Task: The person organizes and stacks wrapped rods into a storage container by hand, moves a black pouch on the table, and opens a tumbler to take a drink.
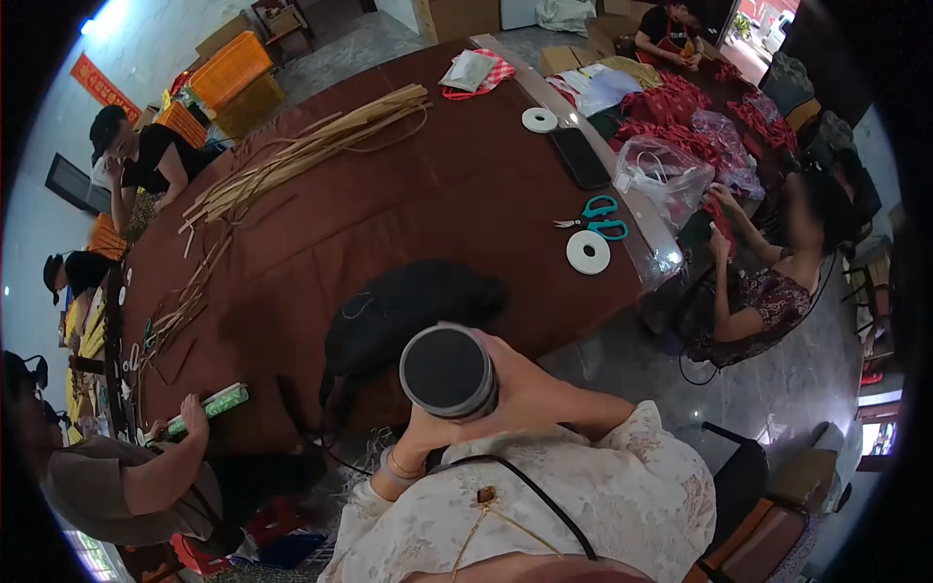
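Note:
A dark lidded tumbler [443, 370] with a grey rim is held upright in front of my chest, seen from above. My right hand [513, 384] wraps round its right side. On the lower left, my left hand [425, 433] closes against it, with a bracelet at the wrist; the fingers of both hands are partly hidden behind the tumbler. Just beyond, a black bag [408, 313] lies on the brown-covered table [486, 219].
Teal-handled scissors [604, 220], a white tape roll [588, 253] and a black phone [579, 158] lie to the right. Long tan strips [311, 151] stretch across the far left. Co-workers sit around; one at left holds a green-white roll [219, 403]. Red material [675, 112] is heaped far right.

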`<state>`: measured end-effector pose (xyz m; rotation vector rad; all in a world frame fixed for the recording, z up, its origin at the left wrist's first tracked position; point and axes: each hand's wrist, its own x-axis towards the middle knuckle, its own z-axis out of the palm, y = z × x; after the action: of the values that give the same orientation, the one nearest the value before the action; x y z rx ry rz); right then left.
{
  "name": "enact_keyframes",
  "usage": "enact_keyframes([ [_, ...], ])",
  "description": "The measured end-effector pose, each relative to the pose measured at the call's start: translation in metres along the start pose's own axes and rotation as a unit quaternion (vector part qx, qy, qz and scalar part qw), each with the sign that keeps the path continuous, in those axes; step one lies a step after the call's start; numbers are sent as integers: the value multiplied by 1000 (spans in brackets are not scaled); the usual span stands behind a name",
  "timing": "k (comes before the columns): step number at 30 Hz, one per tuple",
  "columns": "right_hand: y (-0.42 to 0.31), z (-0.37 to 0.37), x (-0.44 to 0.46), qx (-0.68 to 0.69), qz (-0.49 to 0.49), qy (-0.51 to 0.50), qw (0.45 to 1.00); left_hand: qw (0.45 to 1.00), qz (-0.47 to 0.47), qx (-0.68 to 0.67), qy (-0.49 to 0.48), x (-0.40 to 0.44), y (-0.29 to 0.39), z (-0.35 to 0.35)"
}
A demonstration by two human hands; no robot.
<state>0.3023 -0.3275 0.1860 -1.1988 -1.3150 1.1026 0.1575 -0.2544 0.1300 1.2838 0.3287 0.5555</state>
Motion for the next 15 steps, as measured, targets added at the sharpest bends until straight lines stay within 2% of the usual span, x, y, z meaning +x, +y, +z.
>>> enact_keyframes([
  [2,5,-9,-1,-10,5,20,1000,992,-9,126,-29,7,10,-1],
  [3,5,-14,0,-16,10,46,999,979,76,189,23,7,-3,-3],
  [4,3,-17,5,0,-60,90,994,952,159,251,76,9,-18,-3],
  [5,1,-23,8,13,-61,142,988,952,191,195,135,18,-16,2],
  [6,-1,-31,13,25,-63,191,979,927,213,263,163,23,-17,-5],
  [7,14,-47,22,44,-111,219,968,894,233,329,195,26,-19,-17],
  [8,-3,-64,28,57,-33,244,968,870,201,397,212,20,-21,-26],
  [10,16,-113,67,-1,-155,365,918,841,171,472,200,0,-51,-44],
  [11,35,-147,87,-39,-143,418,896,816,177,521,176,-3,-60,-49],
  [12,27,-172,110,-58,-158,424,890,788,185,567,151,-2,-68,-53],
  [13,33,-197,135,-72,-170,468,864,763,183,599,159,-1,-78,-55],
  [15,50,-248,179,-143,-182,489,841,718,202,634,203,-6,-107,-66],
])
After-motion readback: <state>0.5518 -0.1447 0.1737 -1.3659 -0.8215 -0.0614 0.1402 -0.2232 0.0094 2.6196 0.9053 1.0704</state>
